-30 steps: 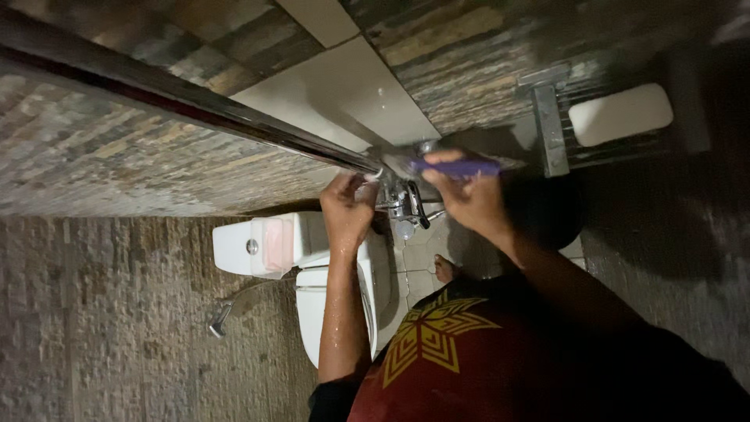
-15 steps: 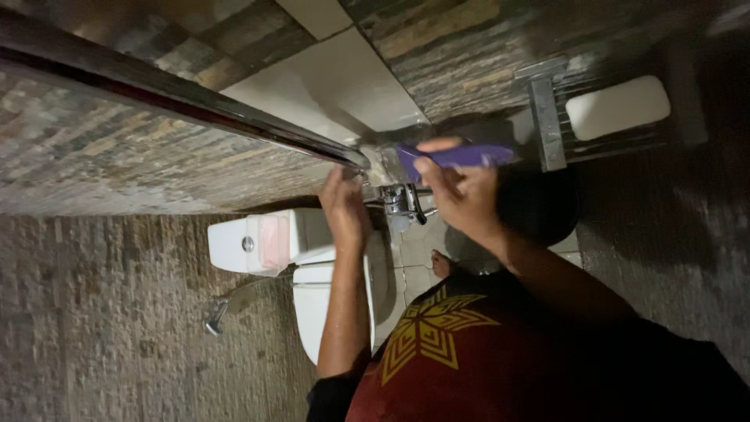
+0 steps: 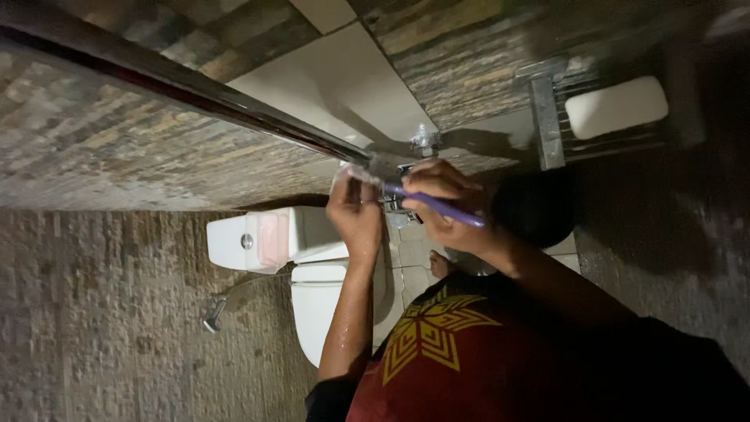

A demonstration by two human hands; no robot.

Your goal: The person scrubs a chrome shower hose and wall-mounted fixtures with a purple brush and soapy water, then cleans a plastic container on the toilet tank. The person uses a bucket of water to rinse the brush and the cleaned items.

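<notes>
Right hand (image 3: 441,205) was clamped on a purple toothbrush (image 3: 433,205), bristles at the wall tap (image 3: 400,199). Left hand (image 3: 355,209) was closed on that tap w/ wet arm. Risk: wet grip slipping, brush dropping toward the toilet (image 3: 320,301).

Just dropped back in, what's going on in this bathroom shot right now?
A person in a dark red shirt is working at a metal tap fitting on the tiled wall. Their right hand grips a purple-handled brush with its head toward the fitting, while the left hand is cupped against the fitting's other side. A white toilet and a hand sprayer sit below, and a soap bar rests in a wall rack.
</notes>
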